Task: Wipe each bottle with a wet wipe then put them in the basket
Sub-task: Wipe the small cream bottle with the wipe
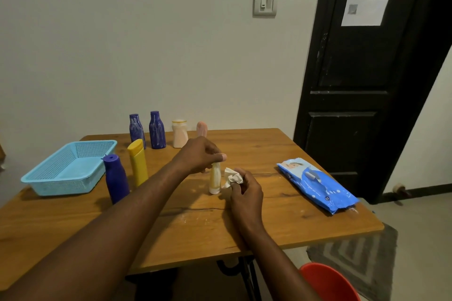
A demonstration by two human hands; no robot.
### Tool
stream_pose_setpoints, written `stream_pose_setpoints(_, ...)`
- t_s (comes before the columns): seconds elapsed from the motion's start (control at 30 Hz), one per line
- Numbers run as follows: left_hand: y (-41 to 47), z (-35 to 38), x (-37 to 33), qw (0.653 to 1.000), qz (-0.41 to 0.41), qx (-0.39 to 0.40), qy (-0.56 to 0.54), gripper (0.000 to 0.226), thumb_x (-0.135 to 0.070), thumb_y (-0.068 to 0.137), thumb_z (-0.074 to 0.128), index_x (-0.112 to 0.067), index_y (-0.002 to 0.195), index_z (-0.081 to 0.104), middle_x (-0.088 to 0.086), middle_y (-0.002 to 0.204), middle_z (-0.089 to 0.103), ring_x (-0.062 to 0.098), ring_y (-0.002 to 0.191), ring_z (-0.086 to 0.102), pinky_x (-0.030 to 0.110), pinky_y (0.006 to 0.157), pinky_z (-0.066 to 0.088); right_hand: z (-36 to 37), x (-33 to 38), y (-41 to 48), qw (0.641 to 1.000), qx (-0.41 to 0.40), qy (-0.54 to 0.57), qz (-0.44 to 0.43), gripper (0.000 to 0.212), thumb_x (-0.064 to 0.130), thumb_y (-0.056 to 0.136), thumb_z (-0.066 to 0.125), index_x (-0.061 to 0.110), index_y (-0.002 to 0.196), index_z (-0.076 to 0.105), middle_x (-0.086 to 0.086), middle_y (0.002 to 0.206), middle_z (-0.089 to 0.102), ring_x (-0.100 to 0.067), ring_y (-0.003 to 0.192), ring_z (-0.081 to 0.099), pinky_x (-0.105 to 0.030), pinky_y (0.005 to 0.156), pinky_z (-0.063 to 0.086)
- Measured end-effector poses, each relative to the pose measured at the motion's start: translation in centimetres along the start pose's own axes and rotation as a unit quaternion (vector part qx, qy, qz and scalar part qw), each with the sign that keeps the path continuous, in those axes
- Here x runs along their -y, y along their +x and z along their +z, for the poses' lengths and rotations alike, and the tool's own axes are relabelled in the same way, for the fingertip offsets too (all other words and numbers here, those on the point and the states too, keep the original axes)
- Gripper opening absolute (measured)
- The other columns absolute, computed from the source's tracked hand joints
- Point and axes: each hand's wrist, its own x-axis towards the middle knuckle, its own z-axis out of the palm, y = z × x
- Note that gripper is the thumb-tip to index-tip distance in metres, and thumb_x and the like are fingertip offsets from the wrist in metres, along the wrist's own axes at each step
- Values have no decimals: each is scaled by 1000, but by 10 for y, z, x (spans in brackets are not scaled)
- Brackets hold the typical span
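A small pale yellow bottle [215, 179] stands upright mid-table, and my left hand [198, 155] grips its top. My right hand [245, 190] holds a crumpled white wet wipe [232, 178] against the bottle's right side. The light blue basket [44, 178] sits empty at the left. A dark blue bottle [116, 179] and a yellow bottle [138, 162] stand beside it. Along the back stand two more blue bottles [137, 131] [157, 131], a cream bottle [179, 134] and a pink bottle [202, 129].
A blue pack of wet wipes [318, 184] lies on the right side of the wooden table [281, 225]. A black door [354, 76] stands at the right. A red seat [330, 283] shows below the table's near edge.
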Motion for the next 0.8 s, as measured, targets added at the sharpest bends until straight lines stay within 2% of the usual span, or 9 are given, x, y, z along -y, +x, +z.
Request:
stream_pose_setpoints(0.1,-1,-1,1,999,-19,27,-23,28,-32,95,67,-7,102,77,6,98,74,13,82,70,22,57,58,1,-4,3,999,-23,19,20,38,1,98,60,30,122,60,14,113,67,2,106,66,-18,87,57)
stream_pose_setpoints(0.23,-3,-6,5,994,-52,79,-57,26,-25,101,58,-7,111,72,3,108,68,15,95,67,25,68,60,1,-8,8,998,-54,26,22,24,8,95,68,23,113,68,7,106,73,-3,98,70,-33,88,61)
stream_pose_setpoints(0.4,-4,-7,8,986,-70,111,-106,27,-23,101,57,-6,115,73,5,119,68,20,102,66,27,76,61,8,-4,8,998,-57,19,2,28,11,97,68,19,122,73,12,109,76,6,101,68,-20,89,58)
stream_pose_setpoints(0.47,-5,-5,8,982,-72,106,-137,25,-23,101,59,-8,114,74,7,120,69,24,104,67,27,74,61,15,2,6,998,-49,27,-9,29,9,97,67,25,121,72,21,103,74,9,99,67,-11,83,55)
stream_pose_setpoints(0.53,-6,-4,9,979,-75,99,-164,23,-22,100,60,-9,113,75,7,117,70,26,105,67,26,72,60,19,7,7,998,-58,29,-22,31,8,97,67,31,117,71,26,96,73,10,97,68,-12,81,56)
stream_pose_setpoints(0.63,-9,-1,12,974,-79,86,-194,21,-22,99,62,-12,111,77,9,111,73,28,105,68,29,74,60,22,6,18,996,-79,-2,-36,28,12,96,68,25,121,74,17,105,76,4,98,69,-22,87,59)
stream_pose_setpoints(0.7,-11,1,15,970,-83,75,-214,21,-22,98,63,-14,112,77,6,110,74,27,105,69,32,77,60,27,5,15,997,-47,-22,-54,31,14,99,65,23,128,71,15,113,75,4,104,67,-22,90,58)
stream_pose_setpoints(0.77,-13,4,19,967,-81,67,-234,21,-23,98,63,-15,113,77,3,107,76,24,101,71,35,80,60,36,3,-1,995,16,-60,-75,40,18,104,56,23,144,57,12,139,63,6,126,55,-22,106,49)
stream_pose_setpoints(0.8,-14,5,21,966,-75,62,-238,22,-24,98,63,-15,113,76,2,106,77,22,99,72,35,80,60,42,0,-10,992,50,-86,-80,47,21,106,52,23,153,45,11,153,49,6,139,42,-21,115,38)
